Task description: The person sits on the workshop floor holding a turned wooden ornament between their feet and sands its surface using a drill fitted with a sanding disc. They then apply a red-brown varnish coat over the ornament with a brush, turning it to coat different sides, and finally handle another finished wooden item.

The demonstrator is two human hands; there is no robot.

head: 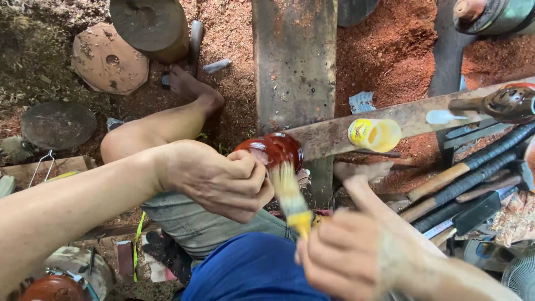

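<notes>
My left hand [218,179] grips a small round glossy red-brown wooden piece [274,149] at mid-frame. My right hand [356,253] holds a paintbrush [290,192] with a yellow handle and pale bristles; the bristles touch the underside of the red-brown piece. The brush is blurred by motion. My bare leg and foot [184,106] stretch out below over the sawdust floor.
A small yellow jar [374,135] lies on its side on a wooden plank [390,120]. Several long-handled tools [468,178] lie at right. A wide upright board [294,61], round wooden discs [108,58] and a log [150,25] sit on reddish sawdust.
</notes>
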